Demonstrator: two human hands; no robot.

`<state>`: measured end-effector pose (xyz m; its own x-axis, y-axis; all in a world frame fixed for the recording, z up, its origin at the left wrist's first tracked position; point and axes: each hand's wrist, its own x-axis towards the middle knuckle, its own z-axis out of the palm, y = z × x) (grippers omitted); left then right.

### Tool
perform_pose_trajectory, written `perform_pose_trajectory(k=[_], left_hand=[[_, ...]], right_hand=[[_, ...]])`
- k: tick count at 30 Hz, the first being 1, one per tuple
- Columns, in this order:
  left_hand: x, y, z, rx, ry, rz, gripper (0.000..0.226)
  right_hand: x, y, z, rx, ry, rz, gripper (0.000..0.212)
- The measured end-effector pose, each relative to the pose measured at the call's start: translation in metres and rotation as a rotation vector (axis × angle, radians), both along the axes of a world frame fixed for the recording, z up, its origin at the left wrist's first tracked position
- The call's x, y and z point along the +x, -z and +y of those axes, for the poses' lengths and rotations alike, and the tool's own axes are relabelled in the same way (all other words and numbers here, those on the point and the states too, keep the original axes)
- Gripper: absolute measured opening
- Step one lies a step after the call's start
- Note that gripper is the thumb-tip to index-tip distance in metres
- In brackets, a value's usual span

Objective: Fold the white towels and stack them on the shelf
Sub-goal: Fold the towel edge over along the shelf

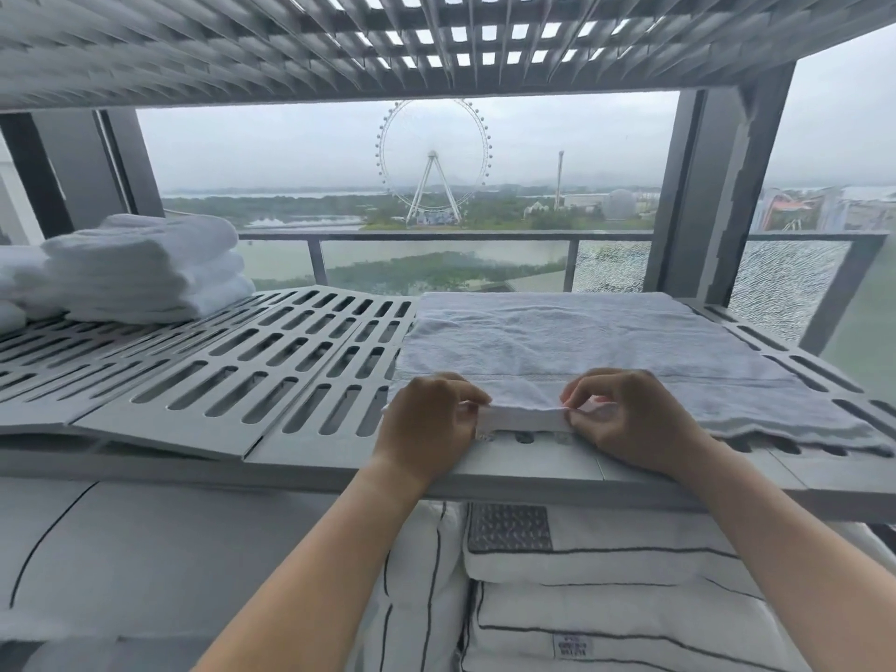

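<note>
Left hand [429, 419] and right hand [630, 419] pinch near edge of white towel [557, 346], spread flat on slatted shelf [271, 361] beyond hands. Risk: uneven lift skews fold; hem may snag slots. Folded stack [145, 269] far left.

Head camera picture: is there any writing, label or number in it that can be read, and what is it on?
No text can be read.
Small sewn tag on the striped bedding under the shelf: printed lines, too small and blurred to read.
Dark woven patch on the bedding above it: a pattern only, no legible letters.
Towel, folded stack, Ferris wheel: no writing visible.
</note>
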<state>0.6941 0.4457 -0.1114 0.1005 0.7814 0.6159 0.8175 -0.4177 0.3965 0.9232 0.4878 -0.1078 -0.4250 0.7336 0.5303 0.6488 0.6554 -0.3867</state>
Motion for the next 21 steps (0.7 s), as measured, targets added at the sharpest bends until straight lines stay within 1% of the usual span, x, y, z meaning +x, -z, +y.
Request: perform_pose_trajectory(k=[4, 7, 10, 12, 16, 21], left_hand=[[0.001, -0.001, -0.002, 0.044, 0.056, 0.014, 0.016], [0.001, -0.002, -0.003, 0.043, 0.059, 0.029, 0.016], [0.001, -0.002, -0.004, 0.019, 0.060, 0.026, 0.016], [0.001, -0.003, -0.004, -0.023, 0.057, 0.012, 0.016], [-0.001, -0.002, -0.003, -0.067, 0.043, 0.003, 0.015], [-0.002, 0.000, -0.004, -0.038, -0.078, -0.014, 0.026]], right_hand=[[-0.004, -0.003, 0.000, -0.012, -0.007, -0.051, 0.010], [-0.020, -0.004, -0.002, -0.005, -0.050, -0.130, 0.036], [-0.039, -0.002, -0.001, 0.005, -0.080, -0.098, 0.040], [-0.046, -0.002, 0.001, -0.026, -0.102, -0.095, 0.033], [-0.048, 0.001, 0.003, -0.019, -0.110, -0.031, 0.009], [-0.049, 0.003, 0.003, 0.096, -0.066, 0.012, 0.004]])
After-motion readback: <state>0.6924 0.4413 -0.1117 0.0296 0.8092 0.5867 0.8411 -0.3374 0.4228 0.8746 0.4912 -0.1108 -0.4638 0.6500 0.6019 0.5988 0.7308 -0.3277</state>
